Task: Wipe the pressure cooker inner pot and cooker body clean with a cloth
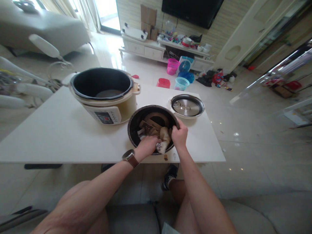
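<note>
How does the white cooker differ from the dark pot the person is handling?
The cooker has a pale body with a control panel, while the dark pot shows a plain dark rim. The cooker is untouched; the dark pot has the right hand gripping its rim and the left hand inside, touching crumpled material. Both are round, open-topped and dark inside.

You could slide a hand over the desk (pixel 56 143) at front left — or through the gap behind the black pot (pixel 133 129), between the tall cooker (pixel 107 112) at left and the upturned lid (pixel 186 107) at right. Your right hand (pixel 179 134) bars the pot's right side.
</note>
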Available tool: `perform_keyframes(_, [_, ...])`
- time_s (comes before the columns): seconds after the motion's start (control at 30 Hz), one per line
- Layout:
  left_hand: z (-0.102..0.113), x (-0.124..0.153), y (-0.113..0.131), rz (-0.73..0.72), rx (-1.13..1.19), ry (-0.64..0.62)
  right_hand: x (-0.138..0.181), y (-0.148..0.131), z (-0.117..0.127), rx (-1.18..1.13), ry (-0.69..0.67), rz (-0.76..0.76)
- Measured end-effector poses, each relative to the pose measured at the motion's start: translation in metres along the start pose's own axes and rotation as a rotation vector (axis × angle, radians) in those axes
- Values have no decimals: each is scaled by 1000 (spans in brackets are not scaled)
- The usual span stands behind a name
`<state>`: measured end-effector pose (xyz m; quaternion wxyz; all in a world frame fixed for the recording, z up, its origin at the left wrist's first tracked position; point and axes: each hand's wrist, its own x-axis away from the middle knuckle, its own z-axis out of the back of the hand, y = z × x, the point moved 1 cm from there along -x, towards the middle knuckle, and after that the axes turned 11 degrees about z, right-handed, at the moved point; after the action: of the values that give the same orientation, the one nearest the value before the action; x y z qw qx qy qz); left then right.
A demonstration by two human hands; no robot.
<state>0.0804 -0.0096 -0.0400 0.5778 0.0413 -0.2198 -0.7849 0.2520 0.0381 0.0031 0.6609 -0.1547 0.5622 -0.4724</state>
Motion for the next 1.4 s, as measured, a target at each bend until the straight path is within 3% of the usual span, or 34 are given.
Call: perform_keyframes(1.4, [1,2,2,-5,6,26,-1,-1,0,8,-3,-36])
